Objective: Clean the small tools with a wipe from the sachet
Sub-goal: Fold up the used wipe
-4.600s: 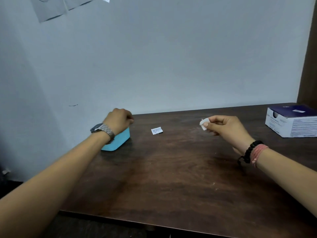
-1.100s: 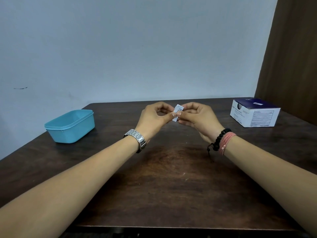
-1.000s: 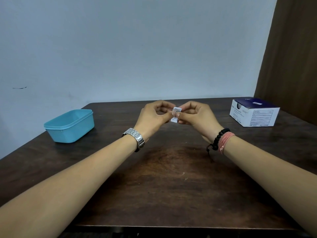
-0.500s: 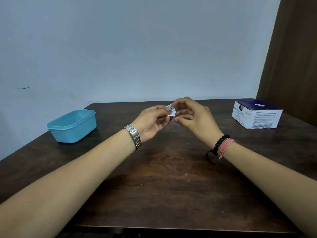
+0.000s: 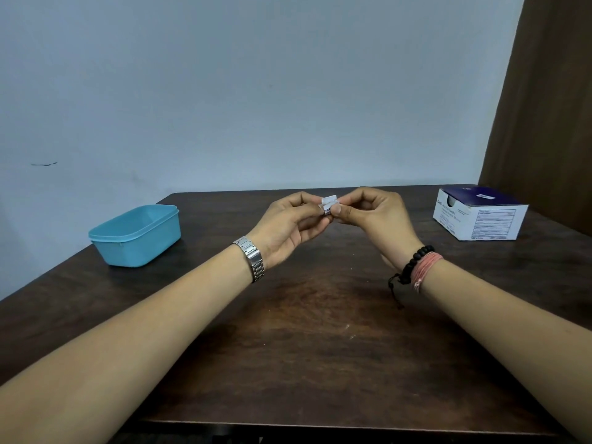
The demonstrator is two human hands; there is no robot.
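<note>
Above the dark wooden table (image 5: 304,347) your left hand (image 5: 285,225) and right hand (image 5: 374,216) both pinch the small white sachet (image 5: 329,204) — print too tiny to read. Since half a second ago it's turned upright. White-and-navy box (image 5: 480,216) right of it, teal tub (image 5: 136,233) left — box text blurry.

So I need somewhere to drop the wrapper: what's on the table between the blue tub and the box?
Head view: only bare table between blue tub and box; both hands hold the sachet above it.
</note>
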